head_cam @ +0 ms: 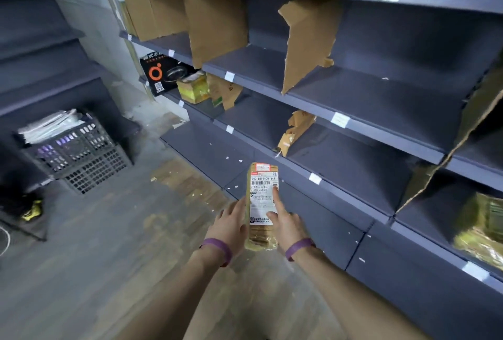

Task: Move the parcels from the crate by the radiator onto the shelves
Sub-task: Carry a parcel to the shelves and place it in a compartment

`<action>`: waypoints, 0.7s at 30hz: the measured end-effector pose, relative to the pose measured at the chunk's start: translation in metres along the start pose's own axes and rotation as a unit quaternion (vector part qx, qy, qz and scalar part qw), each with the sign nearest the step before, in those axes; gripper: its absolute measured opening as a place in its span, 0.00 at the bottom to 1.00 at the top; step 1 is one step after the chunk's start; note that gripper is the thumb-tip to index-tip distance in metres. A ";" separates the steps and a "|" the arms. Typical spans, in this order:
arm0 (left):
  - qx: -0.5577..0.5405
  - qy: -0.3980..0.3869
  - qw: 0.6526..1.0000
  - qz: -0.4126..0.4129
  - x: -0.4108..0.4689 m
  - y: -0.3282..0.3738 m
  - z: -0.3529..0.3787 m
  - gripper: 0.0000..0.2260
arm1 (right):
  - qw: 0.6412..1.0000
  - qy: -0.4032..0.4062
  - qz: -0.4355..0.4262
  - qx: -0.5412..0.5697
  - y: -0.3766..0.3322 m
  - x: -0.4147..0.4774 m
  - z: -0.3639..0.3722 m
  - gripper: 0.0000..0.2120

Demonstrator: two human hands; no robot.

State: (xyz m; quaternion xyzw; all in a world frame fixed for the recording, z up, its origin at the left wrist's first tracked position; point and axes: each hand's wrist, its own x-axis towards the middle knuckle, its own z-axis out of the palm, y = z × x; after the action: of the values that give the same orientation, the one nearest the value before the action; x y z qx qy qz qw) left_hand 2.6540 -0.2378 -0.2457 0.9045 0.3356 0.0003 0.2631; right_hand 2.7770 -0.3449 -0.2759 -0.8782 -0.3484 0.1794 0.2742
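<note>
Nearest the camera, two bare forearms reach forward and slightly down, each with a purple wristband [217, 248]. The left hand [231, 221] shows its back, with its fingers [231, 207] spread and nearly straight, lying along the left edge of a narrow tan parcel [262, 239]. The right hand [284, 226] grips the parcel from the other side, its thumb pressed on the white shipping label [263, 192] and one finger stretched up the label's right edge. I cannot tell how its other fingers lie, as they are hidden behind the parcel. The parcel is held in the air, long side pointing away, label up, just in front of the lowest of the dark grey shelves [353, 168].

Beyond it, scraps of paper lie on the grey floor [95, 230]. Farther left, a dark lattice-walled crate [81, 160] stands on the floor with white packets [49, 124] piled in it. Along the shelves, torn cardboard dividers [307, 40] stand upright. At the far end of a middle shelf sit a black printed box [160, 73] and a small box with yellow tape [193, 89]. On a lower shelf at the right edge of the view lies a blurred, shiny wrapped package [481, 228].
</note>
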 end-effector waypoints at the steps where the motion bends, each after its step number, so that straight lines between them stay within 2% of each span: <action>1: 0.000 0.001 1.000 -0.008 0.010 -0.008 -0.006 0.30 | 1.000 -0.003 -0.006 -0.002 -0.008 0.013 0.002 0.31; 7: -0.009 0.005 0.999 -0.040 0.058 -0.048 -0.036 0.31 | 0.998 -0.017 -0.038 -0.049 -0.050 0.075 0.017 0.30; 13: -0.009 -0.005 0.999 -0.032 0.110 -0.095 -0.059 0.30 | 0.998 -0.031 -0.034 -0.051 -0.090 0.130 0.045 0.31; 21: -0.013 -0.050 0.997 0.054 0.202 -0.175 -0.112 0.31 | 0.999 0.004 0.035 -0.009 -0.161 0.210 0.097 0.31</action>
State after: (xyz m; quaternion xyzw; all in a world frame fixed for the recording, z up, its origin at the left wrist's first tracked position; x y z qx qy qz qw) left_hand 2.6848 0.0493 -0.2683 0.9167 0.2728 -0.0268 0.2907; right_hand 2.7905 -0.0637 -0.2805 -0.8931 -0.3179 0.1824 0.2609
